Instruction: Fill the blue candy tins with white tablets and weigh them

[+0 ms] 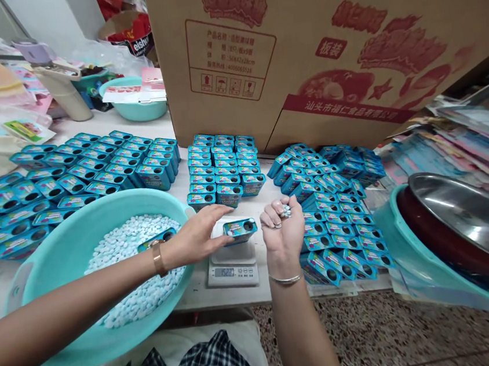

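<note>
A small blue tin (239,228) with a dark hole in its top stands on a white digital scale (233,274). My left hand (201,232) is at the tin's left end, its thumb by the tin's edge and its fingers apart. Right of the scale, my right hand (283,225) is palm up, with its fingers curled around several pale candies (286,210). Many pale blue candies (124,242) lie in a large turquoise basin (108,346) at the left. Another blue tin (168,235) rests among them, partly hidden behind my left wrist.
Rows of blue tins stand behind the basin (111,162), behind the scale (226,170) and to the right (335,214). A large cardboard box (282,45) rises at the back. Nested bowls (470,217) sit far right, and a small turquoise basin (140,109) is back left.
</note>
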